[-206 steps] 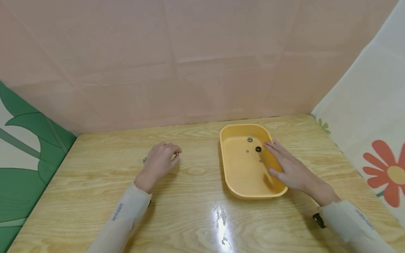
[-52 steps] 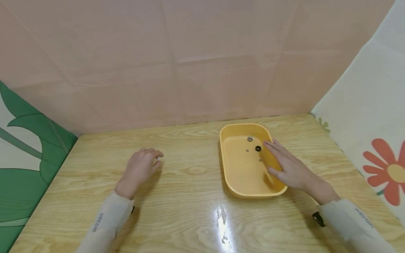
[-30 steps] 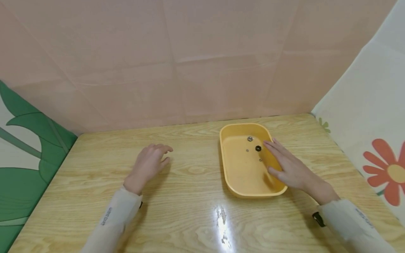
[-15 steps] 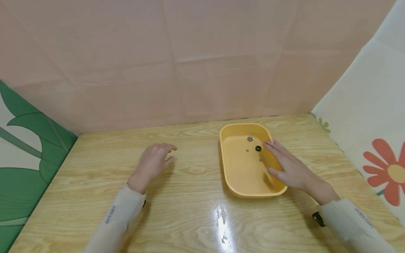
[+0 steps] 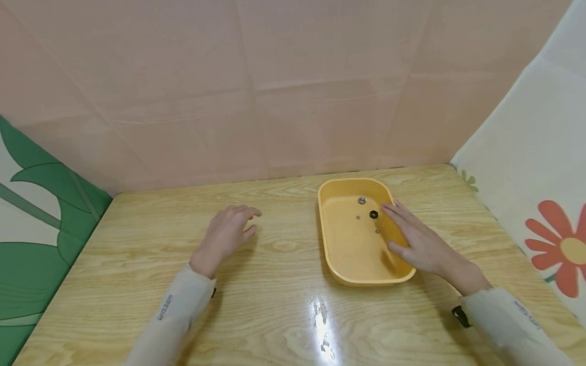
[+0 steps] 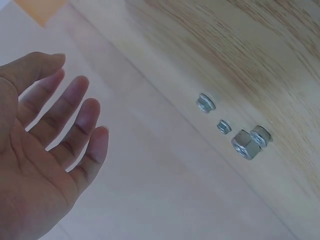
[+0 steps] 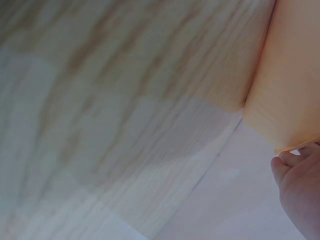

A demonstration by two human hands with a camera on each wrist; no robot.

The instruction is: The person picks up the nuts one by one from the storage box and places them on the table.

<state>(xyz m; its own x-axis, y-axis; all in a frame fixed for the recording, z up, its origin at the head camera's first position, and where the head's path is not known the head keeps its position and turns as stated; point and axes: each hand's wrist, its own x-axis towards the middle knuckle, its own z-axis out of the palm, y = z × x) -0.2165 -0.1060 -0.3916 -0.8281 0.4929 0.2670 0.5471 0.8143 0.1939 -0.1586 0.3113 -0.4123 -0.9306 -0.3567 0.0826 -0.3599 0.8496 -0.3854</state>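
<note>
My left hand [image 5: 225,231] hovers over the left-middle of the table, its relaxed fingers [image 6: 90,117] apart and nothing between them. In the left wrist view, several silver hex nuts lie on the wood in a loose row past those fingertips: a flanged nut [image 6: 205,103], a smaller one [image 6: 224,127], and a large nut [image 6: 246,145] against another flanged nut [image 6: 260,135]. The head view hides them behind the hand. My right hand [image 5: 423,244] rests at the right rim of a yellow tray [image 5: 326,239], fingers nearly straight, thumb over the inside.
Inside the tray are a silver nut [image 5: 361,201], a black nut [image 5: 373,214] and two tiny nuts, one a small ring [image 5: 358,217]. A pinkish sheet [image 5: 274,101] hangs along the table's back edge, and a flower-printed sheet [image 5: 540,152] stands at the right.
My left hand pinched a small shiny piece 1.7 seconds ago; its fingers have since parted, holding nothing. It has drifted right and slightly away from me. The right hand and tray stay put.
</note>
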